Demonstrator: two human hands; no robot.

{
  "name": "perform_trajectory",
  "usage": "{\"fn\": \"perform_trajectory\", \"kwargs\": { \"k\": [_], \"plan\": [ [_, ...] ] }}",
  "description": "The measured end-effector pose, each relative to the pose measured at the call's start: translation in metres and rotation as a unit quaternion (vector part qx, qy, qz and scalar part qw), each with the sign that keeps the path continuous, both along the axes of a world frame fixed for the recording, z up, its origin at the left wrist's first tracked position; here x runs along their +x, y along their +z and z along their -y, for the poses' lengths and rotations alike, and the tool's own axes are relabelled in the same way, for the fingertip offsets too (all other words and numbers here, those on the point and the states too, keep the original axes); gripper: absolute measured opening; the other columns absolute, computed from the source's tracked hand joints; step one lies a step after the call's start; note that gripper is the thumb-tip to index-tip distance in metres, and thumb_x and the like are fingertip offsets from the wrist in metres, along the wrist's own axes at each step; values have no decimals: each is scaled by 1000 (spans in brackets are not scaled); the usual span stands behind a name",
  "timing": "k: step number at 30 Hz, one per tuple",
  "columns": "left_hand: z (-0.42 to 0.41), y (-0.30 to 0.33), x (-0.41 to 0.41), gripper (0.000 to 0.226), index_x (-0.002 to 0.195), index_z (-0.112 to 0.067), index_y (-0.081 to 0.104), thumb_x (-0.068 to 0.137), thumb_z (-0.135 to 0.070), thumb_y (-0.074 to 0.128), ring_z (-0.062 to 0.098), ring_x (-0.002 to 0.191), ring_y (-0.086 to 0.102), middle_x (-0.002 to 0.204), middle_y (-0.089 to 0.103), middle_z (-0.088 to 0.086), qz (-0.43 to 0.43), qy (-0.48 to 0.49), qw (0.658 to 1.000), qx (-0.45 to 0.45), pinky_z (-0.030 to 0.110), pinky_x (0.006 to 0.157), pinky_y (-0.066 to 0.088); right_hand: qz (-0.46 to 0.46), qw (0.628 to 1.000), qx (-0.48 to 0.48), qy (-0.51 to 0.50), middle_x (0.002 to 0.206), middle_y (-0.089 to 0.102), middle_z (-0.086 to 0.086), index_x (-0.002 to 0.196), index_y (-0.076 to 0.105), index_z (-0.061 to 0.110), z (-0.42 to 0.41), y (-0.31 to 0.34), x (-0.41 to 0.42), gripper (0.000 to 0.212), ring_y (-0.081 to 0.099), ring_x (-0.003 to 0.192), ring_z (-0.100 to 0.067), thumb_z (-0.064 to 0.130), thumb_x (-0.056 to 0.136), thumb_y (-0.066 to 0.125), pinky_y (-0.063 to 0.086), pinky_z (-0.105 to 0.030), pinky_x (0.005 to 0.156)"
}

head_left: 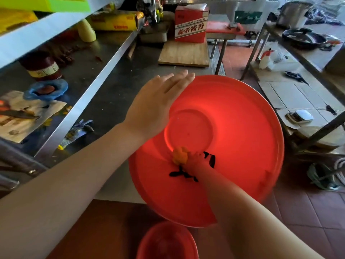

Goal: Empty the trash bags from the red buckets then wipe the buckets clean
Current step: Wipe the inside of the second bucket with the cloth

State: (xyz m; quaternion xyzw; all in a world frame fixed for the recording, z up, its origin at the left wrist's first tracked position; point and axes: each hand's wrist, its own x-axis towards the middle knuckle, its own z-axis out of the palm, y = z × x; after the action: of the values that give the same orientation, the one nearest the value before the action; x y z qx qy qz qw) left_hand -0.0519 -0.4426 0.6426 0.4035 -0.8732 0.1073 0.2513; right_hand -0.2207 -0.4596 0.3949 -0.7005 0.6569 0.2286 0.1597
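A large red bucket (233, 113) lies tilted on the edge of the steel counter, its mouth facing me. My left hand (158, 101) lies flat with fingers apart on the bucket's upper left rim. My right hand (194, 161) reaches deep inside, closed on a yellow-orange cloth (180, 156) pressed against the lower inner wall near the bottom. Dark patches show on the wall beside that hand; what they are is unclear. A second, smaller red bucket (168, 242) stands on the floor below, by the bottom edge of the view.
The steel counter (119, 85) carries a wooden board (183, 53) and a red-and-white carton (190, 25). A lower shelf at left holds a jar, a blue lid, papers and a glove. On the right stands a rack with a scale (300, 115), scissors and a spray bottle.
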Motion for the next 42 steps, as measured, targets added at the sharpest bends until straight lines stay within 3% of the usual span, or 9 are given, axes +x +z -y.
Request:
{"fn": "perform_trajectory", "kwargs": {
  "k": [7, 13, 16, 20, 24, 27, 30, 33, 42],
  "plan": [
    [-7, -1, -4, 70, 154, -20, 29, 90, 5, 44, 27, 137, 42, 156, 36, 1, 13, -9, 1000, -18, 47, 112, 33, 26, 1000, 9, 11, 149, 38, -13, 150, 26, 9, -21, 27, -3, 60, 37, 136, -36, 41, 101, 42, 32, -44, 108],
    [-12, 1, -1, 75, 154, -19, 28, 87, 8, 46, 27, 136, 43, 156, 36, 2, 11, 0, 1000, -6, 49, 113, 33, 51, 998, 20, 7, 133, 54, -10, 139, 43, 18, -38, 41, -9, 60, 53, 118, -33, 52, 90, 48, 45, -41, 89],
    [-14, 4, -4, 71, 155, -21, 28, 87, -3, 36, 28, 136, 43, 156, 36, 1, 22, -2, 1000, 12, 52, 112, 33, 62, 998, 20, 4, 130, 56, -10, 137, 44, 19, -52, 49, -9, 63, 55, 115, -33, 56, 86, 48, 45, -39, 85],
    [-14, 8, -5, 71, 155, -23, 27, 84, -15, 27, 27, 136, 43, 156, 36, -1, 18, 14, 999, 37, 51, 114, 31, 99, 995, 10, 14, 127, 59, -8, 127, 53, 22, -78, 79, -8, 44, 58, 111, -31, 46, 90, 49, 43, -34, 79],
    [-13, 10, 0, 68, 155, -21, 28, 87, -25, 22, 26, 136, 43, 156, 36, 1, 7, 7, 999, 36, 49, 115, 29, 127, 992, 5, 15, 134, 56, -4, 133, 51, 24, -108, 109, -8, 50, 55, 120, -29, 53, 93, 48, 41, -33, 86],
    [-11, 6, 0, 67, 154, -21, 31, 90, -3, 42, 27, 133, 46, 154, 39, 2, -11, -11, 1000, 15, 47, 112, 32, 116, 993, 9, -10, 126, 61, -5, 129, 54, 23, -129, 116, -11, 70, 58, 116, -30, 74, 81, 49, 45, -40, 89],
    [-9, 3, 1, 75, 153, -23, 33, 87, 9, 50, 25, 133, 47, 153, 41, -1, -29, -18, 999, 16, 47, 111, 37, 131, 991, -4, -22, 125, 60, -12, 128, 54, 15, -150, 124, -18, 81, 56, 117, -33, 80, 87, 26, 41, -44, 95],
    [-7, 4, 3, 77, 152, -23, 34, 85, 12, 49, 24, 136, 45, 153, 43, 0, -43, -13, 999, 27, 46, 112, 37, 157, 987, -21, -24, 132, 56, -14, 134, 48, 18, -171, 137, -22, 78, 52, 121, -33, 76, 91, 18, 35, -44, 103],
    [1, 7, -4, 79, 152, -28, 34, 86, 12, 47, 21, 140, 40, 154, 41, -4, -54, -16, 997, 54, 47, 108, 41, 137, 989, -29, -38, 137, 50, -1, 132, 46, 24, -195, 149, -35, 67, 38, 134, -23, 74, 90, 31, 15, -45, 116]
  ]
}}
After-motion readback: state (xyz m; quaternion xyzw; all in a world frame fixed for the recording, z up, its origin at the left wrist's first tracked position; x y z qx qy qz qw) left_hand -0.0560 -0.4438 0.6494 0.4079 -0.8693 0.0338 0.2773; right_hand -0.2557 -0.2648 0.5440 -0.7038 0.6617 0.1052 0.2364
